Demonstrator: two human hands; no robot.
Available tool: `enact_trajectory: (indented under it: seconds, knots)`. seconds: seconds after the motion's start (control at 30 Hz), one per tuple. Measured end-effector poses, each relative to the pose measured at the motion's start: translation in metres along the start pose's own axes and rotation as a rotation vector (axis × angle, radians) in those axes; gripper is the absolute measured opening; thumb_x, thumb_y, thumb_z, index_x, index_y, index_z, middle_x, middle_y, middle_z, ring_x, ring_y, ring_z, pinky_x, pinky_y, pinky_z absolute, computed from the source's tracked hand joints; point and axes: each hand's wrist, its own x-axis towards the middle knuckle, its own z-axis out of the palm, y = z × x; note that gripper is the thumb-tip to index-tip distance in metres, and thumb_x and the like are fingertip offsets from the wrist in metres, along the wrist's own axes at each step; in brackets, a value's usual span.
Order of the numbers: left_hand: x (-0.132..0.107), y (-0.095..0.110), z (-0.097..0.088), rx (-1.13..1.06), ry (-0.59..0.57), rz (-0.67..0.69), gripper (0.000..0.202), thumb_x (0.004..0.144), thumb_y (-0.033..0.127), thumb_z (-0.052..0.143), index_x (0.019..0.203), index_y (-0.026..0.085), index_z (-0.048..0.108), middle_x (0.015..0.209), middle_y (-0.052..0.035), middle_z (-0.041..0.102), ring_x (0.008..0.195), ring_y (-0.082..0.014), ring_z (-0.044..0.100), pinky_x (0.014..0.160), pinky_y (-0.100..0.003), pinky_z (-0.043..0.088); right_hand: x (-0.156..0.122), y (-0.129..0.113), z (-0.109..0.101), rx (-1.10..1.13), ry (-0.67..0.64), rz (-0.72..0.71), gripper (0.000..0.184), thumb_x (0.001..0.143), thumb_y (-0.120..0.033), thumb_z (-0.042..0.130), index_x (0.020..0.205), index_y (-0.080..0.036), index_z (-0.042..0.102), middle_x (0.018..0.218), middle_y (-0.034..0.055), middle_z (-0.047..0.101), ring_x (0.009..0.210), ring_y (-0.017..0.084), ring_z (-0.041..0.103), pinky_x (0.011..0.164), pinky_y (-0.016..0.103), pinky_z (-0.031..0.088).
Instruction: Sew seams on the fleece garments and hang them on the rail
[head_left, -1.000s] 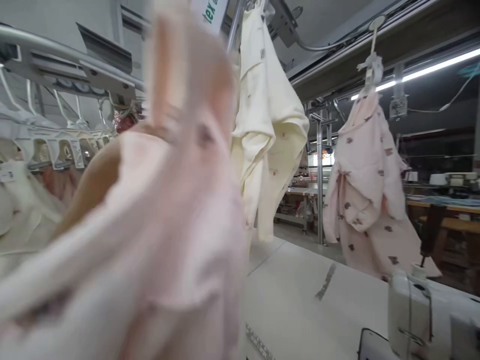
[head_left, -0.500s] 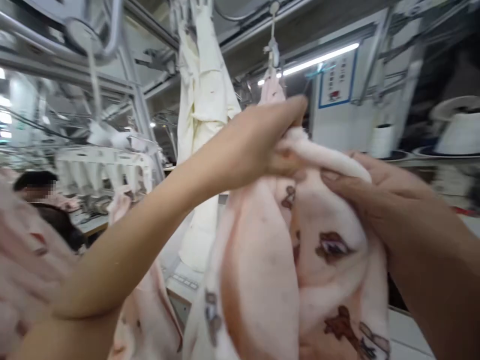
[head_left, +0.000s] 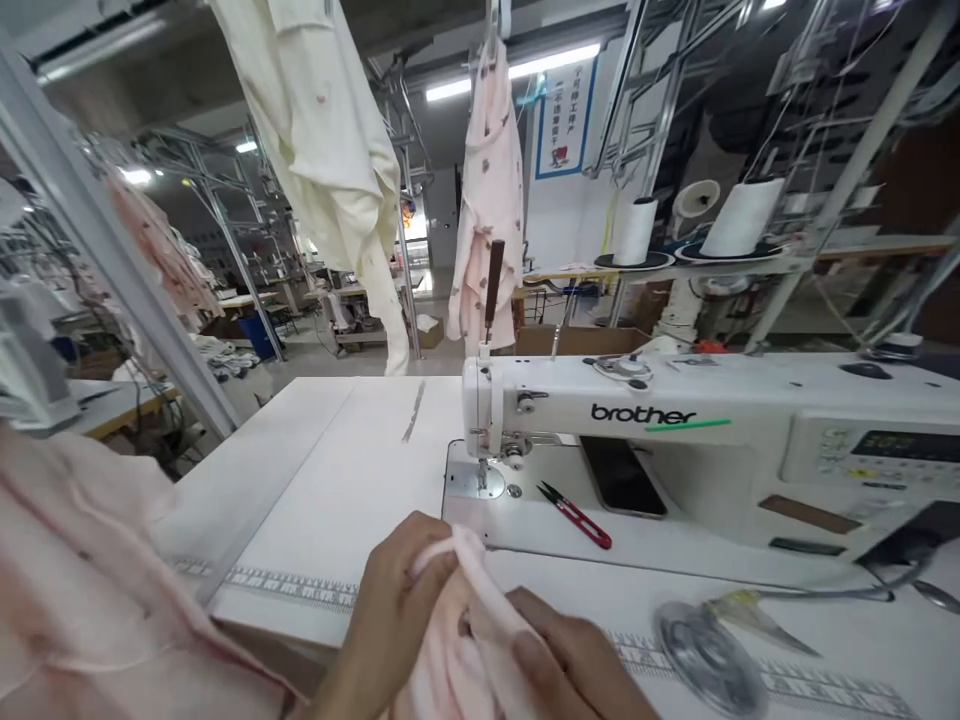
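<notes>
A pale pink printed garment [head_left: 442, 640] is bunched between my hands at the table's front edge, its lower part cut off by the picture's bottom. My left hand [head_left: 397, 600] pinches a folded edge of it between thumb and fingers. On the other side of that fold, my right hand [head_left: 570, 650] is closed on the cloth, some fingers hidden. Just beyond my hands stands a white Brother sewing machine [head_left: 720, 400], its needle and presser foot [head_left: 484, 475] bare of cloth. Red-handled thread snips [head_left: 577, 515] lie on the machine bed.
A dark phone [head_left: 619, 475] lies under the machine arm. A clear plastic dish [head_left: 705, 655] sits at right on the white table [head_left: 337, 500]. Cream cloth [head_left: 330, 140] and a pink garment [head_left: 491, 200] hang ahead. More pink fabric [head_left: 82, 570] hangs at left. Thread cones [head_left: 742, 215] stand behind.
My view has tilted down to the machine and table. Both hands have come down from the raised position with the pink garment, still gripping it.
</notes>
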Motion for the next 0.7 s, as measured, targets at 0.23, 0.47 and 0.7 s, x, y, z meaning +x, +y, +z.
enact_trajectory:
  seconds: [0.23,0.47,0.7]
  knots:
    - [0.004,-0.001,0.013,0.048,-0.13,0.014,0.012,0.081,0.02,0.051,0.076,0.021,0.062,0.078,0.0001,0.057,0.072,-0.013,0.056,0.062,-0.021,0.04,0.03,-0.014,-0.021,-0.006,-0.062,0.034,0.019,0.083,-0.025,0.049,0.095,-0.022,0.064,0.091,0.0019,0.063,0.084,0.017,0.057,0.075,0.026,0.043]
    - [0.008,-0.014,0.023,0.097,-0.213,0.054,0.019,0.079,0.014,0.049,0.078,0.022,0.066,0.073,0.0007,0.054,0.067,-0.0113,0.055,0.058,-0.02,0.038,0.025,-0.009,-0.026,-0.3,-0.054,-0.012,0.008,0.079,-0.015,0.05,0.077,-0.02,0.055,0.076,-0.0019,0.058,0.072,0.013,0.053,0.061,0.022,0.036]
    - [0.008,-0.019,0.025,0.16,-0.185,0.301,0.022,0.083,0.011,0.045,0.082,0.022,0.064,0.079,-0.0001,0.054,0.063,-0.0083,0.054,0.054,-0.018,0.039,0.05,-0.003,-0.042,0.07,-0.287,0.144,0.017,0.082,-0.026,0.051,0.067,-0.017,0.051,0.058,-0.004,0.051,0.056,0.009,0.047,0.052,0.019,0.034]
